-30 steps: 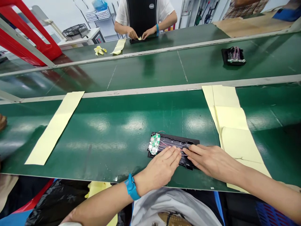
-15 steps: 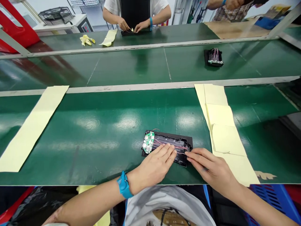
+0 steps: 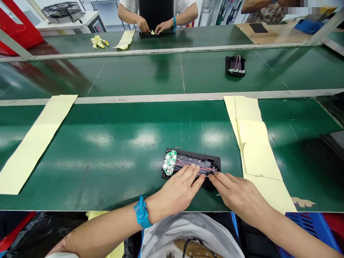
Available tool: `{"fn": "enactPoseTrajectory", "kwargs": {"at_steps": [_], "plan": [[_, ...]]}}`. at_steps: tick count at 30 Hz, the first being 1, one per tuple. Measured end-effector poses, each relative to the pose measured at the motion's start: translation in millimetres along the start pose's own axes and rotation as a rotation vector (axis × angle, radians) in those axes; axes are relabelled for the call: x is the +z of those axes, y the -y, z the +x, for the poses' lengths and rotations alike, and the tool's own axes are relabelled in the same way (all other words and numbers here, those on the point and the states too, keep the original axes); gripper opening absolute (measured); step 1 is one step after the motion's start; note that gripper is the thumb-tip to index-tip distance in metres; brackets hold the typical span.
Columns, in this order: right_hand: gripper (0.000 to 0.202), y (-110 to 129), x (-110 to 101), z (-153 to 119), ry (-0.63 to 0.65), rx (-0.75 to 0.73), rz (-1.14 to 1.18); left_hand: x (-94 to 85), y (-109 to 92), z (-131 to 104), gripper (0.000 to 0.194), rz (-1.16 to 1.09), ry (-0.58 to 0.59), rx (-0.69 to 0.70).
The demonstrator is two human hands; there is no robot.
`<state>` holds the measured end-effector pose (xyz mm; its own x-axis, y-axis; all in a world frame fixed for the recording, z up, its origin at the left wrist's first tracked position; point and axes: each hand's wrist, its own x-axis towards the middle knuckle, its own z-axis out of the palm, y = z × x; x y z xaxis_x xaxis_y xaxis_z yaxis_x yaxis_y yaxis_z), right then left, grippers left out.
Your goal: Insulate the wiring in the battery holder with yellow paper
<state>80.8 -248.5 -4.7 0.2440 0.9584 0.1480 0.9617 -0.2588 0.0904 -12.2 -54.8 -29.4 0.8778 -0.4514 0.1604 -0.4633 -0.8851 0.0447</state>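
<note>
A black plastic casing (image 3: pixel 194 157) lies on the green bench, on a flat black piece. A green circuit board (image 3: pixel 170 163) sits at its left end, and thin pink and red wires (image 3: pixel 182 164) run lengthwise inside. My left hand (image 3: pixel 180 188) rests flat across the casing's middle, fingers stretched over the wires. At the right end, my right hand (image 3: pixel 233 190) has its fingers pressed together on the near edge, close to my left fingertips. What those fingers pinch is hidden. A small pale tip (image 3: pixel 218 194) shows below my right hand; I cannot tell what it is.
Yellow paper strips lie left (image 3: pixel 37 143) and right (image 3: pixel 259 154). On the belt beyond the rail stands another black casing (image 3: pixel 235 66) with wires. A co-worker's hands (image 3: pixel 153 27) work across the bench. A white bag (image 3: pixel 193 229) hangs below the front edge, beside a blue crate (image 3: pixel 313 229).
My right hand has shifted slightly left and its fingers have drawn together nearer my left hand. My left index finger has spread outward. The far casing has moved left on the belt.
</note>
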Motion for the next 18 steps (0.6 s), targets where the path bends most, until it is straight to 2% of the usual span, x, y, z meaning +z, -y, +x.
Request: {"fn": "enactPoseTrajectory", "kwargs": {"at_steps": [5, 8, 10, 14, 16, 18], "plan": [[0.039, -2.6, -7.3, 4.0, 0.105, -0.055, -0.039, -1.6, -3.5, 1.2, 0.045, 0.022, 0.014, -0.011], [0.040, -7.3, -8.9, 1.1, 0.122, -0.031, 0.047, -3.2, -5.9, 3.7, 0.046, 0.060, 0.015, -0.001], [0.039, -11.4, -7.0, -2.2, 0.069, 0.051, 0.199, -4.6, -6.7, 5.3, 0.045, 0.081, 0.013, 0.012], [0.026, -16.9, 3.1, -4.1, -0.139, 0.296, 0.407, -5.7, -5.9, 6.2, 0.042, 0.087, -0.007, 0.022], [0.023, -17.3, 8.6, -1.3, -0.172, 0.322, 0.387, -5.2, -5.2, 6.1, 0.042, 0.092, -0.013, 0.019], [0.022, -16.9, 12.1, 2.3, -0.160, 0.279, 0.355, -4.6, -4.6, 6.0, 0.041, 0.090, -0.012, 0.017]]}}
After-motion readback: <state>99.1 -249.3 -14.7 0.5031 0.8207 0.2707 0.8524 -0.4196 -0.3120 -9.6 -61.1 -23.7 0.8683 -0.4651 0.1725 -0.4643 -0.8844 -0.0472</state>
